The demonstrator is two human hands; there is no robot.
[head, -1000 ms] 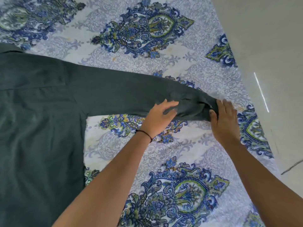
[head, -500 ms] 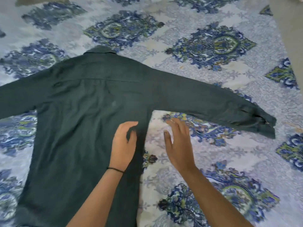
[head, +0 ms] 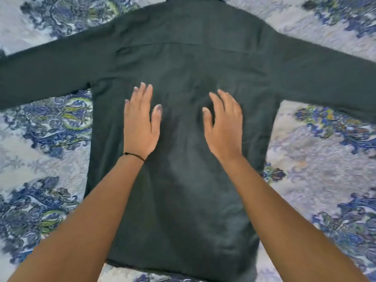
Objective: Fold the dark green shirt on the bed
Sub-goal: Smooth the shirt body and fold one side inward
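Observation:
The dark green shirt (head: 183,58) lies spread flat on the bed, back side up, collar at the top edge of the view and both long sleeves stretched out to left and right. My left hand (head: 140,123) lies flat on the middle of the shirt's back, fingers straight and together, a thin black band on the wrist. My right hand (head: 223,125) is over the shirt's back just to the right, fingers spread and straight, holding nothing. The hem is near the bottom of the view between my forearms.
The bed (head: 317,163) is covered by a pale sheet with blue and green paisley medallions, showing on both sides of the shirt's body and under the sleeves.
My hands left the right sleeve's cuff and moved left onto the middle of the shirt's back. The view swung left, so the shirt now sits centred.

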